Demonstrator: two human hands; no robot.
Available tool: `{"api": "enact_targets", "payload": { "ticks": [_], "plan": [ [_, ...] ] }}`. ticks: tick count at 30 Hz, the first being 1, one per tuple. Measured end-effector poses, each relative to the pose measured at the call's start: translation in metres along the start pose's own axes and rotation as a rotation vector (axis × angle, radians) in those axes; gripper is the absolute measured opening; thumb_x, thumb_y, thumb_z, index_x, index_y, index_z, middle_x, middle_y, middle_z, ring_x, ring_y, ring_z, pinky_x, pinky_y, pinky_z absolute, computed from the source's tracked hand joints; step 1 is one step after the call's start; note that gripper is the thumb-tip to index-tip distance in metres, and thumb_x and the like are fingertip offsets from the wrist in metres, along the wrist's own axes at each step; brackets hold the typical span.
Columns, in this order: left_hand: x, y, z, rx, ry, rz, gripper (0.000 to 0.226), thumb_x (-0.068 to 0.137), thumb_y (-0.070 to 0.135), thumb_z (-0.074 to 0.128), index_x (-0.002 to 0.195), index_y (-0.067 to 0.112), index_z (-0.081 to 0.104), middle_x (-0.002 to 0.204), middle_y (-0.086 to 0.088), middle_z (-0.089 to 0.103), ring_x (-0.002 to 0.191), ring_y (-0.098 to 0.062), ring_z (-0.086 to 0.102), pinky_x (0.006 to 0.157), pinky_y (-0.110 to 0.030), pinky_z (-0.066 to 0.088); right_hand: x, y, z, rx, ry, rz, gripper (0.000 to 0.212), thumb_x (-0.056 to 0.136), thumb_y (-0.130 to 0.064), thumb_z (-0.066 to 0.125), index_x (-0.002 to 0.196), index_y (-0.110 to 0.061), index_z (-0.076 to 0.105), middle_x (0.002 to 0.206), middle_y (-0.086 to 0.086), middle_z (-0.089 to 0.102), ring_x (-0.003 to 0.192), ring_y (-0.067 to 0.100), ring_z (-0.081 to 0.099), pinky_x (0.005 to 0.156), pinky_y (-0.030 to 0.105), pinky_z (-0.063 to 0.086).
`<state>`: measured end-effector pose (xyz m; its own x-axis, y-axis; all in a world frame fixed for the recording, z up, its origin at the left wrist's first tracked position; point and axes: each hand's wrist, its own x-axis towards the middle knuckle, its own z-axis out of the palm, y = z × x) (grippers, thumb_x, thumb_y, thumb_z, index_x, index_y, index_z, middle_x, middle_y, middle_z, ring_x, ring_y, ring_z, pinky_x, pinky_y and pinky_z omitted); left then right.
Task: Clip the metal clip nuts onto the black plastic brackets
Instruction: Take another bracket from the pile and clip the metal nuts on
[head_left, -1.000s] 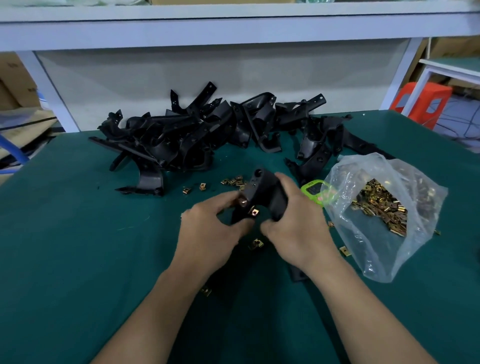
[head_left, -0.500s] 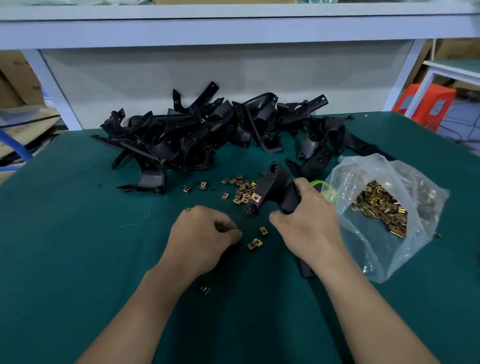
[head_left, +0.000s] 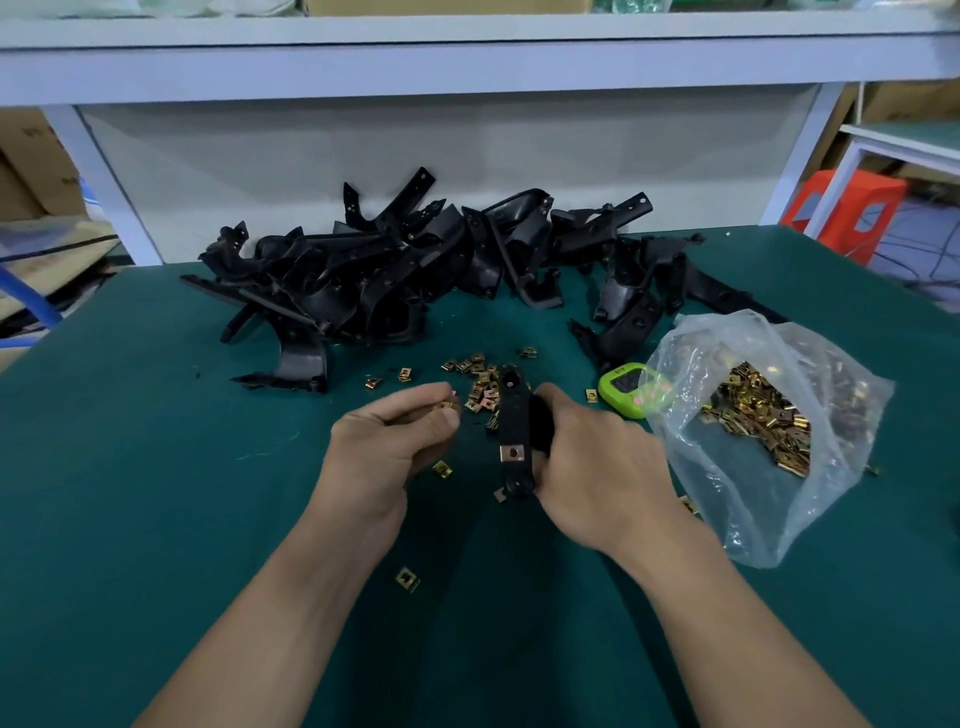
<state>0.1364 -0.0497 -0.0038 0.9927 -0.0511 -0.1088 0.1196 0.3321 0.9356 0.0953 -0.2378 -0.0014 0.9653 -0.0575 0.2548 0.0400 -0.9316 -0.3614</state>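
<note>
My left hand (head_left: 395, 441) pinches a small brass clip nut (head_left: 445, 405) just left of the long black plastic bracket (head_left: 514, 415), which my right hand (head_left: 597, 467) grips, its long axis pointing away from me.

Entry, as seen on my feed: one person, two arms.
- Left hand (head_left: 387, 447): bare. The thumbnail (head_left: 450, 422) looks short and plain, though the blur leaves me unsure.
- Right hand (head_left: 597, 467): bare, with smooth knuckles.
- Left forearm (head_left: 270, 613) and right forearm (head_left: 727, 623): both uncovered down to the lower edge of my view.
</note>
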Motion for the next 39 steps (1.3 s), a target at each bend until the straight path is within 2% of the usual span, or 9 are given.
{"api": "enact_targets", "payload": {
  "ticks": [3,6,8,10,13,17,24,31,39],
  "plan": [
    [-0.004,0.001,0.004,0.029,-0.056,-0.013,0.031,0.054,0.015,0.086,0.085,0.019,0.084,0.083,-0.007,0.078,0.073,-0.012,0.074,0.062,-0.019,0.057,-0.001,0.001,0.004,-0.007,-0.051,0.000,0.031,0.082,-0.047,0.062,0.105,-0.038,0.044,0.072,-0.008,0.056,0.067,0.029,0.048,0.059,0.039,0.033],
    [-0.008,0.001,0.007,0.048,-0.025,-0.036,0.026,0.051,0.029,0.087,0.074,0.017,0.081,0.075,-0.006,0.076,0.062,-0.011,0.071,0.054,-0.020,0.055,0.000,0.003,0.008,0.010,-0.088,-0.008,0.031,0.076,-0.043,0.050,0.106,-0.038,0.046,0.073,-0.009,0.054,0.068,0.029,0.048,0.059,0.038,0.033],
    [-0.010,0.001,0.010,0.066,-0.006,-0.043,0.023,0.060,0.036,0.083,0.068,0.015,0.079,0.071,-0.006,0.075,0.056,-0.011,0.069,0.052,-0.020,0.054,0.000,0.004,0.009,0.017,-0.102,-0.009,0.029,0.074,-0.041,0.047,0.103,-0.038,0.046,0.073,-0.010,0.055,0.069,0.029,0.049,0.057,0.037,0.032],
    [-0.011,0.001,0.011,0.066,0.005,-0.046,0.027,0.068,0.038,0.078,0.073,0.012,0.076,0.070,-0.006,0.074,0.055,-0.011,0.067,0.051,-0.021,0.054,0.001,0.005,0.011,0.008,-0.096,-0.002,0.029,0.074,-0.040,0.046,0.102,-0.038,0.047,0.072,-0.010,0.054,0.069,0.028,0.049,0.057,0.036,0.032],
    [-0.011,0.003,0.013,0.094,-0.031,-0.075,0.026,0.086,0.033,0.072,0.083,0.007,0.075,0.072,-0.007,0.074,0.057,-0.012,0.068,0.052,-0.021,0.054,0.002,0.006,0.011,0.015,-0.086,0.008,0.032,0.072,-0.041,0.045,0.103,-0.037,0.049,0.075,-0.009,0.055,0.069,0.027,0.049,0.058,0.037,0.033],
    [-0.012,0.002,0.014,0.197,-0.055,-0.093,0.034,0.104,0.027,0.058,0.079,0.008,0.072,0.061,-0.005,0.066,0.045,-0.011,0.055,0.045,-0.021,0.048,0.003,0.006,0.009,0.018,-0.078,0.023,0.030,0.071,-0.041,0.045,0.101,-0.036,0.049,0.073,-0.009,0.055,0.067,0.027,0.048,0.056,0.037,0.032],
    [-0.015,0.002,0.015,0.350,-0.136,-0.032,0.042,0.101,0.025,0.063,0.061,0.016,0.071,0.057,-0.007,0.062,0.043,-0.013,0.049,0.045,-0.019,0.043,0.003,0.004,0.008,0.016,-0.145,0.015,0.028,0.074,-0.040,0.048,0.102,-0.036,0.049,0.077,-0.008,0.061,0.072,0.029,0.054,0.058,0.037,0.036],
    [-0.013,0.002,0.012,0.355,-0.130,0.014,0.039,0.101,0.026,0.064,0.064,0.016,0.073,0.058,-0.007,0.063,0.046,-0.014,0.051,0.048,-0.019,0.045,0.003,0.005,0.007,0.049,-0.135,0.041,0.032,0.073,-0.042,0.048,0.104,-0.039,0.048,0.074,-0.010,0.058,0.070,0.027,0.052,0.060,0.037,0.037],
    [-0.011,-0.002,0.011,0.387,-0.146,0.022,0.037,0.101,0.026,0.064,0.066,0.016,0.074,0.059,-0.006,0.065,0.046,-0.015,0.053,0.049,-0.019,0.045,0.004,0.004,0.005,0.069,-0.200,0.034,0.031,0.078,-0.041,0.058,0.108,-0.042,0.050,0.085,-0.009,0.066,0.079,0.028,0.058,0.065,0.036,0.042]
  ]
}}
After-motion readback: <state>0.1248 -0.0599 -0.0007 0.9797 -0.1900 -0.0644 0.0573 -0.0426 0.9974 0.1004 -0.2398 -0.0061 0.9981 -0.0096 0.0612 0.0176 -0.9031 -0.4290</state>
